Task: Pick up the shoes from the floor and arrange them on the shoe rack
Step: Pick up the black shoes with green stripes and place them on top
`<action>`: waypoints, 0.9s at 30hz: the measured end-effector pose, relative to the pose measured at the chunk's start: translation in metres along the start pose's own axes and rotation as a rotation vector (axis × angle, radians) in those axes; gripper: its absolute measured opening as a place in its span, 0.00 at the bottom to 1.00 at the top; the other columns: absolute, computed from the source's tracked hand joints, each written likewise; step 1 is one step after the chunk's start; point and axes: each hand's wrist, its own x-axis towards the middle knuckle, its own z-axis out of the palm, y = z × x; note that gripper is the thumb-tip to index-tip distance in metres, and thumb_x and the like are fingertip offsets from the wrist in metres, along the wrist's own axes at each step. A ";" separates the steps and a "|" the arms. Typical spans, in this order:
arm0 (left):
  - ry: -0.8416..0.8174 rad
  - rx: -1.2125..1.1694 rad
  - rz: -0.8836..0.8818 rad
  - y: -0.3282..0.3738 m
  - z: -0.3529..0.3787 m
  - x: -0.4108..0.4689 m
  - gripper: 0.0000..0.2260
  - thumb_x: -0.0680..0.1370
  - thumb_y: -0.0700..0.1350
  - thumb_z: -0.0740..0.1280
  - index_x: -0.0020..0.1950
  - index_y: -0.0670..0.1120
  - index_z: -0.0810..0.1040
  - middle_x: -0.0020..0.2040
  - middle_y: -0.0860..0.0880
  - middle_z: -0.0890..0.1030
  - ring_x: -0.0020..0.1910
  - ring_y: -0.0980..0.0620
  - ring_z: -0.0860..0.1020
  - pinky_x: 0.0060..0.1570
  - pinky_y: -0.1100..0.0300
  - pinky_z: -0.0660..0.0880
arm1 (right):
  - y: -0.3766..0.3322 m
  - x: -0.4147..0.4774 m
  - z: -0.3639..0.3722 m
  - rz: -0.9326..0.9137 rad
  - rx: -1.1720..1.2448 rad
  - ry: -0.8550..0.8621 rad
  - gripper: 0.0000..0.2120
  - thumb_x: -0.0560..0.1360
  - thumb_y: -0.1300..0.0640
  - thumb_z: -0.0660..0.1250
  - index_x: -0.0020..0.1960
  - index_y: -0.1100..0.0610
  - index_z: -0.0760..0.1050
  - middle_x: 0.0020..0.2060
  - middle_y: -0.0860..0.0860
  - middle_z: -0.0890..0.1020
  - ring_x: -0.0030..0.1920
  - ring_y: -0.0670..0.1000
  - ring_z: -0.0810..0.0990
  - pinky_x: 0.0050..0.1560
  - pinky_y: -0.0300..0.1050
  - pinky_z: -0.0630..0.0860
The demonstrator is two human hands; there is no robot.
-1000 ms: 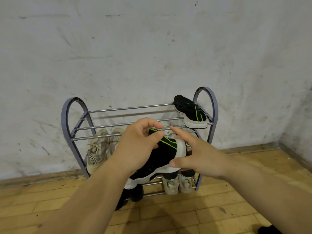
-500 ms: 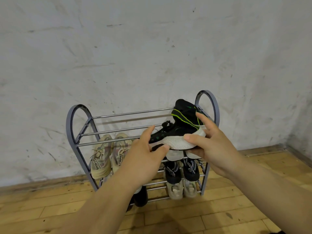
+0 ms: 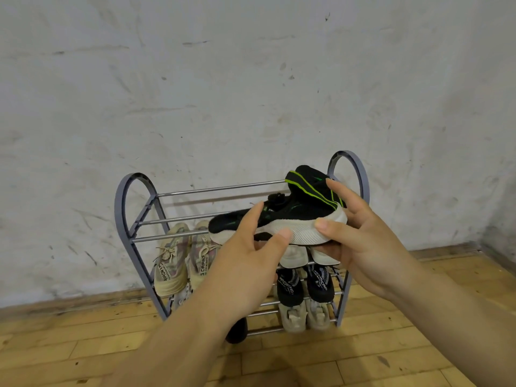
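Note:
A black shoe with green lines and a white sole (image 3: 282,216) lies sideways across the top tier of the grey metal shoe rack (image 3: 134,208), toe pointing left. My right hand (image 3: 363,241) grips its heel, thumb on the sole and fingers over the collar. My left hand (image 3: 251,258) touches the sole near the middle with thumb and forefinger. A second black and green shoe (image 3: 315,180) sits behind it at the rack's top right, mostly hidden.
Beige sneakers (image 3: 181,261) rest on the middle tier at left. Black sneakers (image 3: 304,283) and pale shoes (image 3: 304,317) sit on the lower tiers at right. A dark shoe (image 3: 237,331) shows under my left wrist. White wall behind, wooden floor (image 3: 363,358) in front.
Both hands lifted the black and green shoe from in front of the middle tier up to the top tier, and it now lies sideways beside the other shoe.

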 end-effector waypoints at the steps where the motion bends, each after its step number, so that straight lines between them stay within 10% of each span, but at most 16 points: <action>1: 0.007 -0.013 0.013 -0.002 0.001 0.002 0.31 0.79 0.64 0.64 0.78 0.73 0.54 0.46 0.59 0.82 0.41 0.58 0.85 0.50 0.53 0.83 | -0.001 0.000 0.000 -0.009 0.019 -0.012 0.40 0.66 0.60 0.74 0.75 0.41 0.69 0.62 0.56 0.81 0.55 0.56 0.86 0.49 0.48 0.84; 7: 0.057 -0.275 0.072 -0.009 0.008 0.013 0.29 0.73 0.69 0.67 0.73 0.73 0.65 0.54 0.57 0.83 0.50 0.55 0.85 0.57 0.47 0.82 | 0.003 -0.002 0.007 -0.080 -0.227 -0.081 0.39 0.70 0.59 0.79 0.74 0.37 0.67 0.65 0.43 0.81 0.65 0.53 0.81 0.63 0.57 0.79; 11: 0.056 -0.511 0.017 -0.008 0.008 0.018 0.21 0.76 0.54 0.75 0.66 0.65 0.75 0.58 0.54 0.85 0.53 0.50 0.86 0.54 0.42 0.83 | 0.001 -0.005 0.008 -0.112 -0.524 -0.083 0.40 0.68 0.45 0.81 0.72 0.26 0.64 0.65 0.36 0.75 0.66 0.43 0.78 0.63 0.51 0.80; 16: 0.023 -0.603 -0.006 -0.016 -0.005 0.041 0.31 0.79 0.34 0.71 0.74 0.61 0.70 0.63 0.44 0.82 0.55 0.42 0.85 0.54 0.34 0.81 | 0.006 -0.001 0.001 -0.091 -0.512 -0.097 0.34 0.73 0.58 0.78 0.70 0.34 0.68 0.63 0.39 0.78 0.56 0.40 0.83 0.50 0.37 0.82; 27: -0.004 -0.215 0.172 -0.030 0.027 0.146 0.35 0.84 0.36 0.62 0.82 0.64 0.53 0.79 0.56 0.66 0.67 0.63 0.75 0.62 0.60 0.77 | 0.053 0.069 -0.022 -0.124 -0.605 0.102 0.34 0.75 0.59 0.76 0.75 0.43 0.67 0.57 0.32 0.76 0.55 0.30 0.79 0.55 0.32 0.78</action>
